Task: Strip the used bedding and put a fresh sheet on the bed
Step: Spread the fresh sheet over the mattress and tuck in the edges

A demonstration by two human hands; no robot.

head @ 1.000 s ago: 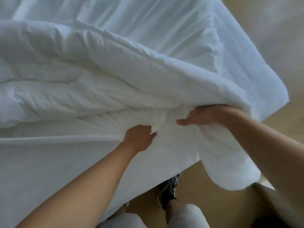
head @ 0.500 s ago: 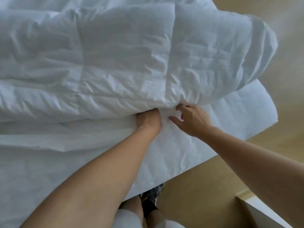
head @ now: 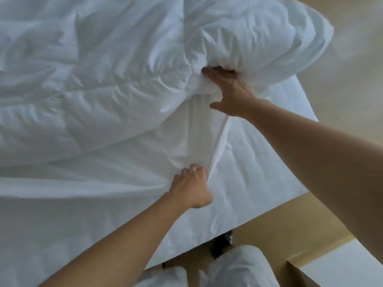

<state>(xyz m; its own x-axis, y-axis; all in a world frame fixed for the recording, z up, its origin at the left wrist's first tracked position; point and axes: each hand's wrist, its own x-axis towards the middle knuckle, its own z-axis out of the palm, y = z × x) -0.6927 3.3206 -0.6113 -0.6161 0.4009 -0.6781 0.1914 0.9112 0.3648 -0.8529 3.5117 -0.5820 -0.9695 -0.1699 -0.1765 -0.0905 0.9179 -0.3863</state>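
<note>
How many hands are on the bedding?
2. The left hand grips the sheet edge, nearer the camera; the right hand pushes into the bunched duvet farther up, fingertips partly hidden.

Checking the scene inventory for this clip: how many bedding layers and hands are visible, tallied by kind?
Duvet: 1
Sheet: 1
Mattress cover: 1
Hands: 2, left hand and right hand
Total: 5
</note>
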